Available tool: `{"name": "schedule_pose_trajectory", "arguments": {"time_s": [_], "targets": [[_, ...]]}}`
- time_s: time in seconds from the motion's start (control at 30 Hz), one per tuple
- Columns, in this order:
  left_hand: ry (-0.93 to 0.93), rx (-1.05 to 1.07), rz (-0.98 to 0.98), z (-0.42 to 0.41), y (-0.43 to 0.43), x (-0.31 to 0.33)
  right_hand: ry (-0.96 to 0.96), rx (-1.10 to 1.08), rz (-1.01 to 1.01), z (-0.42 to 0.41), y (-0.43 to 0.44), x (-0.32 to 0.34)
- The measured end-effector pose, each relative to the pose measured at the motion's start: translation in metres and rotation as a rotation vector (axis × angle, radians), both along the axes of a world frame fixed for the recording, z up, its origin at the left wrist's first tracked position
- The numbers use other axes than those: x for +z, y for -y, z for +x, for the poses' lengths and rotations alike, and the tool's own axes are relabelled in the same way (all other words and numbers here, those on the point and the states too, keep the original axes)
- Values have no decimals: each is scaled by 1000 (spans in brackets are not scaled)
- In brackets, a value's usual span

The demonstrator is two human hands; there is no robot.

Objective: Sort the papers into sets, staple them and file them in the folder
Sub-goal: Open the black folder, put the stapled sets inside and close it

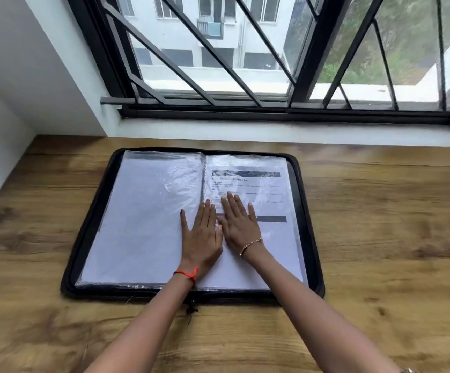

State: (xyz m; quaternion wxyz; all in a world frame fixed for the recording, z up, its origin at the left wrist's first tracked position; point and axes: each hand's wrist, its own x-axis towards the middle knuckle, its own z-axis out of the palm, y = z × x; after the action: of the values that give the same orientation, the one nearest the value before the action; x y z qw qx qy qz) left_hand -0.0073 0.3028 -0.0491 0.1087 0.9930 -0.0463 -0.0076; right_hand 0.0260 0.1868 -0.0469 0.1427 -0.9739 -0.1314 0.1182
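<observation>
My left grip (201, 238) and right grip (238, 224) both lie open, fingers straight and flat, holding nothing. They sit close side by side, the left over the spine of the open folder (309, 211) and the right on its right-hand page. To do this well, I would press outward from the spine so the clear sleeves settle flat and no corner buckles. The right sleeve holds a printed sheet (258, 184); the left sleeve (137, 211) shows blank white paper. The folder lies by the far edge of the worktop (379, 238).
</observation>
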Motion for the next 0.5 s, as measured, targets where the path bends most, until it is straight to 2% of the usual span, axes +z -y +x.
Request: {"name": "schedule_pose_trajectory", "arguments": {"time_s": [0.2, 0.4, 0.5], "targets": [[-50, -23, 28, -1, -3, -4, 37, -187, -29, -12, 48, -12], [-30, 21, -165, -4, -20, 2, 29, -366, -48, -27, 83, -10], [-20, 88, -178, -14, -44, 2, 2, -535, -33, -25, 75, -5]]}}
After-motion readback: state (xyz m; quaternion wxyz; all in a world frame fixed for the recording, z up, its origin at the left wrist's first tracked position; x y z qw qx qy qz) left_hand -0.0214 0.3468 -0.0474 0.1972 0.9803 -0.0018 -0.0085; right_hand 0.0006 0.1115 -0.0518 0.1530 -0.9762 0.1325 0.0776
